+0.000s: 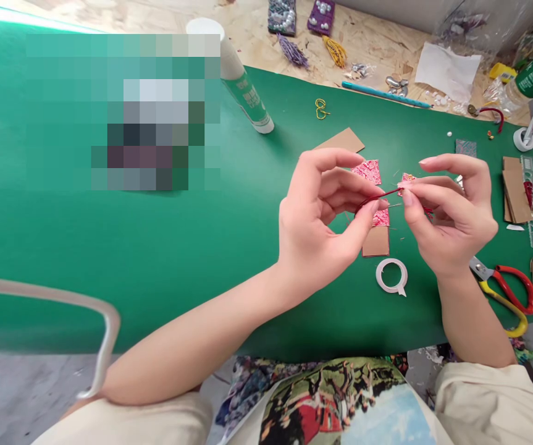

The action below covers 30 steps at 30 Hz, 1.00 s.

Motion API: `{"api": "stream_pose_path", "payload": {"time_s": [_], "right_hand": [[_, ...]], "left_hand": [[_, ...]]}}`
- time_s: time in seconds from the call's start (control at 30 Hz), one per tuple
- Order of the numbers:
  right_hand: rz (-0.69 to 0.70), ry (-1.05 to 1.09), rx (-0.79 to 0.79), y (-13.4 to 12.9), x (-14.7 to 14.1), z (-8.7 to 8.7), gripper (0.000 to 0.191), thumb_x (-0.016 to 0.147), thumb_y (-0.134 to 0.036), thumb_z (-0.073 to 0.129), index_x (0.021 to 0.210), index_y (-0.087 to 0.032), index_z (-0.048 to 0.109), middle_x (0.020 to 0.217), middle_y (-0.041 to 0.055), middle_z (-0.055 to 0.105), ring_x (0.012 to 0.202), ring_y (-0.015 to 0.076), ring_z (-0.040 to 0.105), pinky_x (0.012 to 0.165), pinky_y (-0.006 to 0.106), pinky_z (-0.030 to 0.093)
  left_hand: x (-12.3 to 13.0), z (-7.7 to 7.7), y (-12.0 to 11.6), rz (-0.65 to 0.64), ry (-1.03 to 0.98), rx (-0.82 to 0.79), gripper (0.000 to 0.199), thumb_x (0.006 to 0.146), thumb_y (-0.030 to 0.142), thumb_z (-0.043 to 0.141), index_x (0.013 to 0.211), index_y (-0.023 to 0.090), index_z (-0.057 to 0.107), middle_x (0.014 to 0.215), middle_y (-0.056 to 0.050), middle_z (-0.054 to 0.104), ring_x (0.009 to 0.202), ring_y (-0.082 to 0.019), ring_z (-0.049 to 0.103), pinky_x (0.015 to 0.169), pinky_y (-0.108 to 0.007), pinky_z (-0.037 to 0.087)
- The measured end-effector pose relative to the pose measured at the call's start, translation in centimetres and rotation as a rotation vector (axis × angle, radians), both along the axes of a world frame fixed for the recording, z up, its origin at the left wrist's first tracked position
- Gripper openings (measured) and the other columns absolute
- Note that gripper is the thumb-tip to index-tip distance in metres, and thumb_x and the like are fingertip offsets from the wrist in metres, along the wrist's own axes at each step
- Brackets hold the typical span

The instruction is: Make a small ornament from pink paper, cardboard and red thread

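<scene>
Above the green desk (pixel 178 247), over its right part, a thin red cord (pixel 392 192) spans the gap between the hands. The left hand (pixel 322 216) pinches it between thumb and fingertips; the right hand (pixel 451 216) grips it with thumb and forefinger. Whether it is knotted or looped behind the left fingers, I cannot tell. Such a slender strand, held only by the tips, could slip if either pinch eased, or twist if the hands turned unevenly.

Beneath lie red patterned pieces (pixel 372 172); a dropped cord would be hard to pick out against their similar colour, and a low knuckle might push them askew. Fine threads around them could snag on it. Nearer the body, the white tape roll (pixel 380 276) shows a loose end, which might stick to a passing wrist.

Just beside the right forearm, scissors (pixel 532 293) rest with red and yellow handles; an elbow swinging outward could knock them. Farther off, small white beads (pixel 438 99) lie loose near a turquoise pencil (pixel 386 94), likely to scatter if that were bumped.
</scene>
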State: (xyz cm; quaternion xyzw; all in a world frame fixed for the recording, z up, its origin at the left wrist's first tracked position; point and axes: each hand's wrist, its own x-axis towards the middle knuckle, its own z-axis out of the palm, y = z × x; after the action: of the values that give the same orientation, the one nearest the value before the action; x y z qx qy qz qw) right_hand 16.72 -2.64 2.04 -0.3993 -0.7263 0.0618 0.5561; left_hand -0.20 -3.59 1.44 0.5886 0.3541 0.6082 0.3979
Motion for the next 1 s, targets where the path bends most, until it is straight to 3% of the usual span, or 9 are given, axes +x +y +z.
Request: {"api": "stream_pose_path", "payload": {"time_s": [0.4,0.77,0.9,1.0], "right_hand": [[-0.042,-0.007,-0.026,-0.13,0.14,-0.11,0.008,0.09,-0.019,0.069,0.093,-0.024,0.076,0.109,0.0064,0.067,0.075,0.0167,0.074,0.06,0.034,0.068],[-0.067,-0.003,-0.039,-0.12,0.08,-0.28,0.007,0.091,-0.022,0.069,0.093,-0.023,0.076,0.109,0.0072,0.068,0.074,0.0166,0.074,0.059,0.033,0.068],[-0.029,-0.009,-0.022,-0.02,0.02,-0.07,0.008,0.091,-0.02,0.068,0.093,-0.023,0.075,0.108,0.0069,0.067,0.074,0.0166,0.073,0.06,0.034,0.068],[0.011,-0.053,0.016,0.08,-0.03,-0.02,0.009,0.091,-0.018,0.067,0.093,-0.024,0.074,0.108,0.007,0.067,0.076,0.0168,0.073,0.066,0.037,0.069]], "left_hand": [[-0.04,0.63,-0.2,-0.047,-0.044,-0.001,0.03,0.089,0.009,0.069,0.111,0.024,0.055,0.086,0.004,0.074,0.074,-0.014,0.079,0.056,-0.018,0.063],[0.09,0.51,-0.41,0.02,0.043,-0.089,0.03,0.092,0.032,0.071,0.114,0.024,0.053,0.082,0.002,0.074,0.073,-0.017,0.079,0.053,-0.022,0.063],[0.03,0.47,-0.31,0.008,0.038,-0.053,0.03,0.091,0.027,0.073,0.115,0.025,0.055,0.089,0.0,0.076,0.083,-0.019,0.079,0.063,-0.026,0.066],[-0.04,0.56,-0.15,0.008,0.017,0.052,0.033,0.086,0.017,0.076,0.113,0.024,0.058,0.096,-0.003,0.078,0.09,-0.018,0.079,0.063,-0.022,0.064]]}}
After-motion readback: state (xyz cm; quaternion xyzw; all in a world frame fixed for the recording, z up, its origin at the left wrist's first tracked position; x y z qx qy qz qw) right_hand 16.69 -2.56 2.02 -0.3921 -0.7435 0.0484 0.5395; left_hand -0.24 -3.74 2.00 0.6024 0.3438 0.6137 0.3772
